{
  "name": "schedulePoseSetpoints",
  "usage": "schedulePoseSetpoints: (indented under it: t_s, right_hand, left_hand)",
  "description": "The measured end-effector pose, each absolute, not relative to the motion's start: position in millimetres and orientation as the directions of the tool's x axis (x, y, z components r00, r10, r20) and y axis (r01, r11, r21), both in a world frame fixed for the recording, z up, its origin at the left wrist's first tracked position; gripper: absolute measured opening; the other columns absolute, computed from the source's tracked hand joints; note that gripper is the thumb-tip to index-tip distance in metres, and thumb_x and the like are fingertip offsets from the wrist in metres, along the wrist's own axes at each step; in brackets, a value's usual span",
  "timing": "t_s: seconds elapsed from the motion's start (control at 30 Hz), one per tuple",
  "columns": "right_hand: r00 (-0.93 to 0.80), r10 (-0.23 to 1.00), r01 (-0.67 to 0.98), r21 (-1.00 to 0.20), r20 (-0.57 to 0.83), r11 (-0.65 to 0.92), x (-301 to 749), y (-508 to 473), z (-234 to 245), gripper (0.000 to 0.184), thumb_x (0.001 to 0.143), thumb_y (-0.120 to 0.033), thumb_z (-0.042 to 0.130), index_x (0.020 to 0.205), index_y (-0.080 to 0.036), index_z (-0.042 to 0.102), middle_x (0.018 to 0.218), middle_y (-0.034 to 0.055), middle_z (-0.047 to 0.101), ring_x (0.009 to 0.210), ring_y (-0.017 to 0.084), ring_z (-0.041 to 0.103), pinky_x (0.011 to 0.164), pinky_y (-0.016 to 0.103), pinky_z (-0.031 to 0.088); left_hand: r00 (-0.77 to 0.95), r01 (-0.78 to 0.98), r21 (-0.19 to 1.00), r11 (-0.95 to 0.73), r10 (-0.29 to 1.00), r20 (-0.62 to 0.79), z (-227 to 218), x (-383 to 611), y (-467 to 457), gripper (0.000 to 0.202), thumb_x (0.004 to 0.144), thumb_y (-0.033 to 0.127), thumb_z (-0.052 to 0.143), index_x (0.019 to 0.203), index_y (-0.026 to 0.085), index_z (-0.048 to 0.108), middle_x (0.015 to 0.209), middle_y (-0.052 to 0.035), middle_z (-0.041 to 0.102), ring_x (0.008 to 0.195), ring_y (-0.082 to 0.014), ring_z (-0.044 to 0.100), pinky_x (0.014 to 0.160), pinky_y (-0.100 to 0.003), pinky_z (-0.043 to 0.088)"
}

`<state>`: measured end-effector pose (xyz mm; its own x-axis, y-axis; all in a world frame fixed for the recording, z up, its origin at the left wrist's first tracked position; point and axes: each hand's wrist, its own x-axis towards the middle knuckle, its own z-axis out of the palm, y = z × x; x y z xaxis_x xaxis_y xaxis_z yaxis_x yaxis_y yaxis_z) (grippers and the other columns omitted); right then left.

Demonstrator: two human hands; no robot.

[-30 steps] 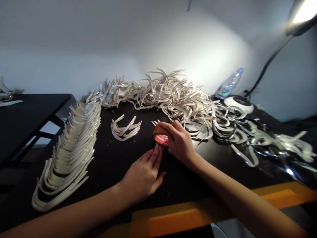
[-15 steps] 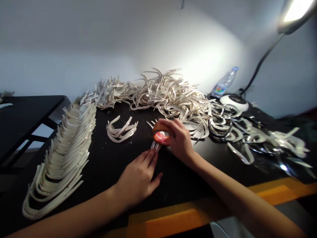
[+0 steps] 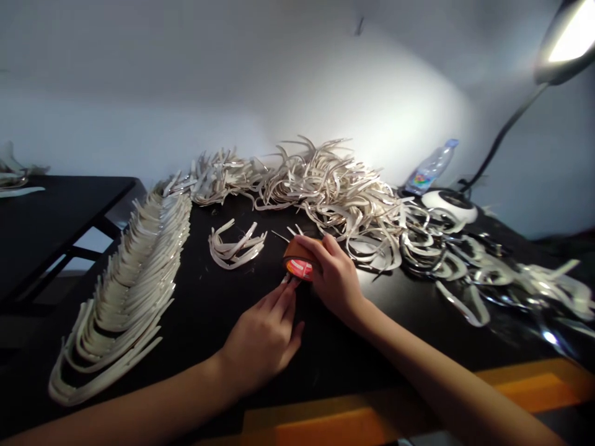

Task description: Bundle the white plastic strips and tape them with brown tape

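My right hand [image 3: 335, 279] is closed around a roll of brown tape [image 3: 300, 251] with a red label inside its core. It holds the roll tilted, low over the black table [image 3: 223, 310]. My left hand [image 3: 263, 337] lies palm down, with its fingertips pressed together at the near edge of the roll. A small shiny piece shows at those fingertips; most of it is hidden. Thin pale strip ends [image 3: 292, 230] stick out behind the roll. To the left lies a small group of curved white strips [image 3: 237, 244].
A long nested row of U-shaped strips [image 3: 134, 279] runs along the left side. Behind is a tangled heap of strips [image 3: 325, 179]. At right are glossy looped strips [image 3: 465, 266], a plastic bottle [image 3: 432, 167] and a lamp [image 3: 564, 43]. Orange tape [image 3: 334, 424] covers the front edge.
The view has shifted slightly, so the table things appear farther right. The tape roll has come down closer to my left fingertips, covering more of the shiny piece between them.
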<state>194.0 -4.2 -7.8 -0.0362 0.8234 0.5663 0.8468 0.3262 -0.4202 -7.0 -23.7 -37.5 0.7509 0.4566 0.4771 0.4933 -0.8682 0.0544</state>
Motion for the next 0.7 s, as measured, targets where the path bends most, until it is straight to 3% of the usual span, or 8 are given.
schedulePoseSetpoints:
  t_s: [0.2,0.33,0.4,0.53,0.63,0.7]
  right_hand:
    - [0.005,0.821,0.746,-0.549,0.57,0.377,199.2,-4.3,-4.1,0.05,0.093,-0.01,0.049,0.138,-0.027,0.065,0.1,0.0058,0.061,0.086,0.021,0.062,0.08,0.034,0.055]
    - [0.265,0.743,0.587,-0.714,0.615,0.381,215.5,0.4,-1.0,0.05,0.091,-0.009,0.046,0.134,-0.028,0.065,0.119,0.0066,0.067,0.1,0.023,0.065,0.088,0.037,0.056]
    - [0.379,0.725,0.526,-0.778,0.575,0.343,227.7,5.3,0.4,0.046,0.093,-0.014,0.049,0.133,-0.026,0.065,0.117,0.007,0.069,0.095,0.022,0.066,0.084,0.036,0.056]
    - [0.473,0.79,0.343,-0.908,0.39,0.242,252.1,19.0,-3.3,0.042,0.087,-0.019,0.054,0.125,-0.023,0.07,0.086,0.0026,0.066,0.068,0.017,0.059,0.063,0.029,0.053]
    - [0.489,0.857,0.044,-0.985,0.164,0.164,265.2,28.7,-8.2,0.039,0.078,-0.019,0.057,0.114,-0.021,0.072,0.066,-0.004,0.052,0.052,0.012,0.046,0.049,0.024,0.043]
    - [0.456,0.888,-0.164,-0.975,0.057,0.147,271.2,32.2,-7.6,0.034,0.074,-0.019,0.06,0.106,-0.019,0.072,0.061,-0.0061,0.046,0.049,0.01,0.04,0.046,0.021,0.036]
  left_hand:
    - [0.733,0.493,0.099,-0.864,0.474,0.488,-28.2,-11.1,-15.1,0.038,0.099,0.025,0.056,0.131,0.006,0.065,0.138,-0.0175,0.066,0.125,-0.0348,0.06,0.106,-0.049,0.053]
    - [0.665,0.551,0.13,-0.824,0.528,0.528,-24.2,-15.0,9.7,0.029,0.102,0.023,0.055,0.128,0.012,0.064,0.128,-0.0145,0.067,0.117,-0.0322,0.062,0.101,-0.049,0.053]
    - [0.608,0.579,0.188,-0.793,0.574,0.548,-23.9,-16.0,21.8,0.032,0.103,0.023,0.056,0.133,0.012,0.058,0.125,-0.0139,0.066,0.117,-0.0301,0.061,0.103,-0.047,0.052]
    - [0.589,0.606,0.202,-0.77,0.604,0.538,-24.2,-15.0,32.8,0.034,0.102,0.023,0.06,0.134,0.014,0.056,0.123,-0.0118,0.064,0.117,-0.0288,0.06,0.105,-0.046,0.049]
    - [0.622,0.632,0.164,-0.757,0.622,0.475,-24.6,-13.5,33.0,0.02,0.101,0.023,0.062,0.121,0.017,0.063,0.115,-0.0088,0.067,0.109,-0.0287,0.062,0.098,-0.046,0.05]
    - [0.63,0.639,0.163,-0.752,0.633,0.45,-25.4,-12.9,33.4,0.01,0.102,0.02,0.06,0.11,0.019,0.066,0.105,-0.0059,0.068,0.101,-0.0271,0.062,0.094,-0.045,0.05]
